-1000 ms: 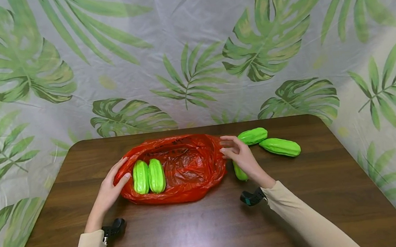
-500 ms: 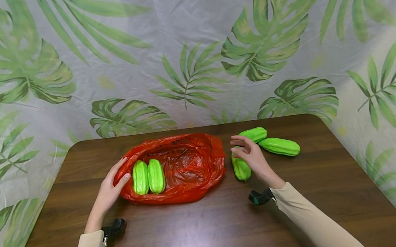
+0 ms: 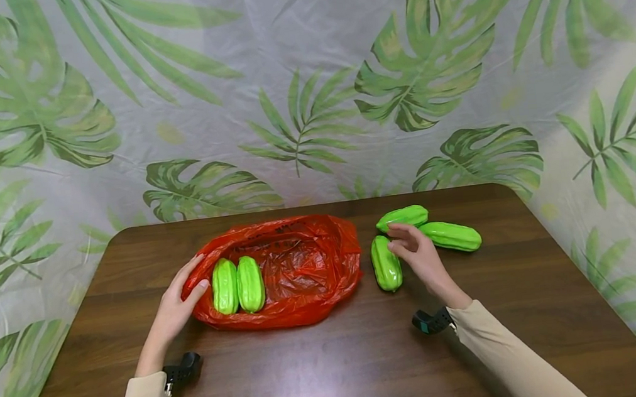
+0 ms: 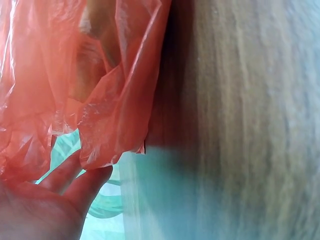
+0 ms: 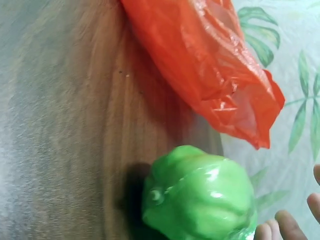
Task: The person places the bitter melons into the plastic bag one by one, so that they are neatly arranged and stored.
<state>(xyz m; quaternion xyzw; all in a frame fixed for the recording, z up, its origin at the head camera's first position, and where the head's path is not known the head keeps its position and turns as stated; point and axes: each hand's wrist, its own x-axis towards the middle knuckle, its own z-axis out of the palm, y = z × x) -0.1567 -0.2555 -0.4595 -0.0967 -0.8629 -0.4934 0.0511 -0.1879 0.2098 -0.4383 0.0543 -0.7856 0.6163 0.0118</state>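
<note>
A red plastic bag (image 3: 311,309) lies with its mouth spread open in the head view. Two long, ridged, glossy green fruits (image 3: 251,284) rest side by side at its left end. My left hand (image 3: 175,308) holds the bag's left rim, thumb on the near side of the edge; in the left wrist view its fingers (image 4: 85,192) reach behind the red film. Outside the bag, on its right, lies another green fruit (image 3: 386,265). My right hand (image 3: 421,257) hovers at that fruit's right side, fingers loosely bent, grasping nothing. Whether a fingertip touches it, I cannot tell.
Two more green fruits, one at the back (image 3: 405,217) and one to the right (image 3: 451,236), lie on the brown wooden table (image 3: 311,375). Behind the table's far edge hangs a leaf-patterned cloth (image 3: 308,86).
My right hand has left the bag's right rim and moved right, past the nearest loose fruit, uncovering it. The left hand stays at the bag. The fruits have not moved.
</note>
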